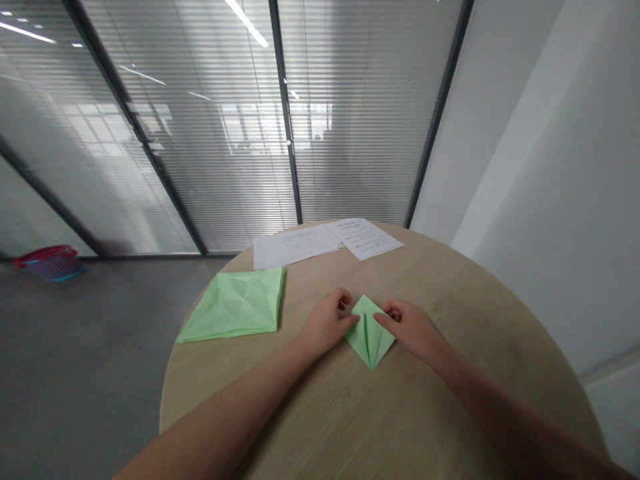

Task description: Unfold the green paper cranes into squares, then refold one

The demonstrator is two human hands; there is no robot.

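Note:
A small green sheet of folded paper [371, 341] lies as a diamond on the round wooden table, one corner pointing toward me. Down its middle runs a dark slit between two folded flaps. My left hand [330, 320] pinches its left corner, thumb on top and fingers curled. At the opposite corner, my right hand [407, 325] grips the paper the same way, its thumb over the right flap. Curled fingers hide parts of both side corners. To the left of my left hand rests a larger stack of creased green paper [245, 303].
White printed sheets [300, 245] overlap at the table's far edge. The round table [480, 320] has a curved rim, with grey floor [115, 373] to the left. A red and blue basket [54, 264] stands there by the glass partition. A white wall rises at right.

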